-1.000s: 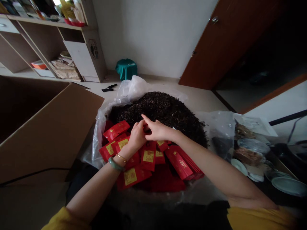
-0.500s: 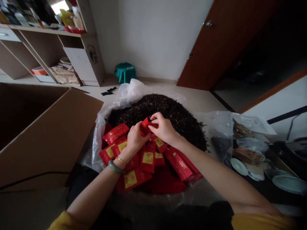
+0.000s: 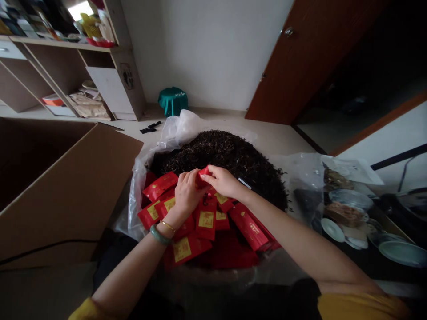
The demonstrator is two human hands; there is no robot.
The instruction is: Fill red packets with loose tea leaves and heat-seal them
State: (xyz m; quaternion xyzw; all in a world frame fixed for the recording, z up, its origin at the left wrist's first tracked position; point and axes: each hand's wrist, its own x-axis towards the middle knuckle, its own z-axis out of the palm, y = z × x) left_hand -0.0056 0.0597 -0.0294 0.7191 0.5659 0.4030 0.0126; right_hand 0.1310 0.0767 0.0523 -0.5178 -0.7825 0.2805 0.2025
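Both my hands meet over a big mound of dark loose tea leaves [image 3: 230, 153] lying in a clear plastic bag [image 3: 182, 126]. My left hand [image 3: 187, 193] and my right hand [image 3: 222, 180] together pinch one small red packet [image 3: 202, 174] between their fingertips. Beneath them lie several red packets with yellow labels [image 3: 182, 249], spread along the near side of the mound. A tight stack of red packets [image 3: 253, 226] lies under my right forearm. My left wrist wears a green bangle and a thin gold one.
A large open cardboard box [image 3: 66, 186] stands at the left. Plates, bowls and clear bags [image 3: 350, 209] crowd the right. Shelves [image 3: 66, 71] line the back left wall, a green bundle [image 3: 172, 100] sits by the wall, and a brown door [image 3: 300, 58] stands behind.
My hands lifted a red packet off the pile, raised it slightly, and now hold it a little lower and closer together over the tea.
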